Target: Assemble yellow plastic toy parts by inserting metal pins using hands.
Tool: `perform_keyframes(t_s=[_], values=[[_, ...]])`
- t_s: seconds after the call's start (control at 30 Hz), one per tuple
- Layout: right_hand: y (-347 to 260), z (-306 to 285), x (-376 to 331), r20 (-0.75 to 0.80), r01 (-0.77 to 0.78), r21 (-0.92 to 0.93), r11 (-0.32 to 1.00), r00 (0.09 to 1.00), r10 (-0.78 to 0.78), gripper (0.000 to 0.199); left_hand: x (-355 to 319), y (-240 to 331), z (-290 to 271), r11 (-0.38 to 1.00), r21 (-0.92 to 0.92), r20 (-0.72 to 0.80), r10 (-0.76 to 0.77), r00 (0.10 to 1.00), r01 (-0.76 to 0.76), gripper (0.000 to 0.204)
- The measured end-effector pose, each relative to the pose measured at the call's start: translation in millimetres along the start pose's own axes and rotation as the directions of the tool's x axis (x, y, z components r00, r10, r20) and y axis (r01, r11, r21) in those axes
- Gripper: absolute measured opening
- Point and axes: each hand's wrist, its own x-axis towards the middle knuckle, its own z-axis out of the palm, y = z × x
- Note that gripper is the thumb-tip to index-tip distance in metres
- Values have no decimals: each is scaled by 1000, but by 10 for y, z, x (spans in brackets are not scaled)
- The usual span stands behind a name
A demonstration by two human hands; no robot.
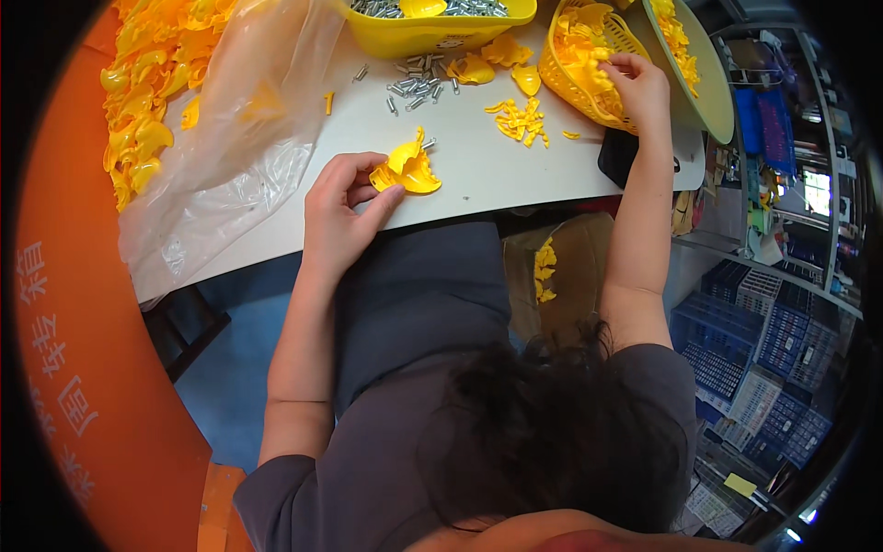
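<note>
My left hand (pixel 352 198) is closed round the edge of a curved yellow plastic shell piece (pixel 411 172) above the near edge of the table. A small metal cylinder (pixel 429 143) shows at the shell's far side; whether it is fixed there I cannot tell. Over at the right, my right hand (pixel 641 85) reaches into a yellow plastic basket (pixel 555 74) of yellow pieces (pixel 581 46). Its thumb and fingertips are pinched together at the pieces; what they grip is too small to make out. Small yellow parts (pixel 521 122) lie in a pile left of the basket.
A yellow tub (pixel 441 33) of metal cylinders stands at the back, with loose metal cylinders (pixel 418 85) before it. Clear plastic sheeting (pixel 248 156) covers the table's left side beside heaped yellow shells (pixel 152 101). A green basin (pixel 704 92) stands right. A dark object (pixel 617 156) lies under my right forearm.
</note>
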Motion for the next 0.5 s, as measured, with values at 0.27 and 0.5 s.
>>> perform_keyframes(t_s=[0.27, 0.5], values=[[-172, -26, -244, -117, -100, 335, 937, 982, 147, 29, -18, -22, -38, 1000, -16, 7, -27, 1000, 27, 34], [-105, 141, -186, 235, 144, 55, 988, 960, -153, 39, 8, 3, -9, 1000, -19, 9, -18, 1000, 18, 34]])
